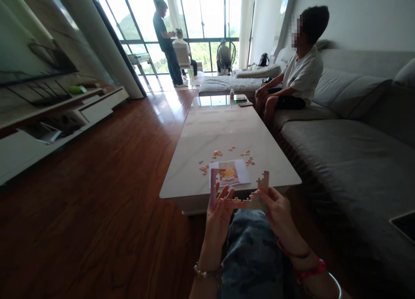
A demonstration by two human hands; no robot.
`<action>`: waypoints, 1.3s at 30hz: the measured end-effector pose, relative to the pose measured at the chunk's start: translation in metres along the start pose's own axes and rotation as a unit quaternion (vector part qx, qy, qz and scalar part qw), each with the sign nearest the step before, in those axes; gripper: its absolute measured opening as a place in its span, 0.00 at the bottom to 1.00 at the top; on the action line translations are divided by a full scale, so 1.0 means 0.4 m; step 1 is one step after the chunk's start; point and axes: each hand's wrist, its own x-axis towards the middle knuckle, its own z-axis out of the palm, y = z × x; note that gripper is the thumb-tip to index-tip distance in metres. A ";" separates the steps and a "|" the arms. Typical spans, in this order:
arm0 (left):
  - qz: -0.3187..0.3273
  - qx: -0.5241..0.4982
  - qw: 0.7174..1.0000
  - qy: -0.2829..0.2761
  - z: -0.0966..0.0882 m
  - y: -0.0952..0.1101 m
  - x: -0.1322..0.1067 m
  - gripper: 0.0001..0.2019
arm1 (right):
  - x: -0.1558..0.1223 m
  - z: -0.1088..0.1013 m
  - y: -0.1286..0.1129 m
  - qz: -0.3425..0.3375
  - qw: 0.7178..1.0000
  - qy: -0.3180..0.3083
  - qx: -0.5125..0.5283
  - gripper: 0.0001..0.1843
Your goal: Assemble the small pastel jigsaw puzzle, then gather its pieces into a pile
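Note:
Both hands hold a partly joined jigsaw puzzle [244, 203] in the air, just off the near edge of the table. It is a U-shaped strip of border pieces with an open middle. My left hand [221, 207] grips its left part, some fingers raised behind it. At the right corner, my right hand [275, 204] pinches the strip between thumb and fingers. Beyond the strip, a printed picture sheet [241, 167] with a yellow figure lies on the table. Loose puzzle pieces [217, 153] lie in small groups around the sheet.
The white table [207, 132] carries a small bottle [231, 94] and a phone [240, 98] at its far end. A person [303, 69] sits on the grey sofa [324, 136] to the right. More people are by the windows. Wooden floor [113, 169] lies left.

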 end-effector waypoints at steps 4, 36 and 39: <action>-0.032 -0.043 0.997 -0.059 0.009 -0.024 -0.033 0.24 | -0.023 0.006 0.045 -0.015 1.000 0.003 -0.021 0.11; -0.176 0.073 0.952 0.238 -0.170 -0.234 0.359 0.05 | 0.494 -0.111 0.287 0.083 0.965 0.005 -0.247 0.07; -0.169 0.077 0.952 0.242 -0.183 -0.226 0.355 0.06 | 0.521 -0.122 0.260 0.057 0.954 -0.006 -0.294 0.07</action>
